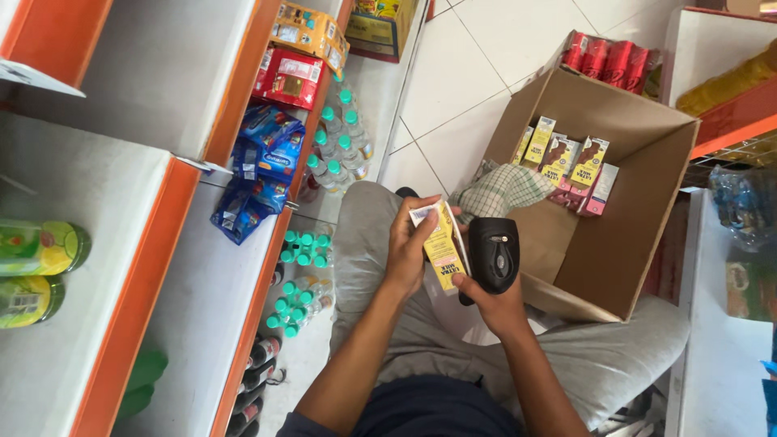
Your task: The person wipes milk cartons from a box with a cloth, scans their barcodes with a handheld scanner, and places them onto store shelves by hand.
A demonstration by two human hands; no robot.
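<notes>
The left hand (409, 247) is closed around a small yellow drink carton (443, 251), fingers wrapped over its top end and thumb along the near edge, so that one broad face is turned toward the black handheld scanner (494, 252). The right hand (495, 306) grips that scanner from below, its thumb reaching up to touch the carton's lower corner; the scanner's head sits just beside the carton at its three o'clock, probably so the window can face the printed side. Both hands meet over the person's lap, above the grey trousers (603, 356), which keeps carton and scanner steady and close to the eye. From the hands, an open cardboard box (647, 210) lies at about two o'clock, tilted toward the person so its contents are within reach; more yellow cartons (566, 158) stand upright in a row against its far wall, with a checked cloth (502, 190) draped over the near flap. At about ten o'clock, orange-edged shelves (154, 251) hold blue packets (259, 166) and clear bottles with green caps (307, 251). Red cans (607, 57) stand beyond the box at one o'clock.
</notes>
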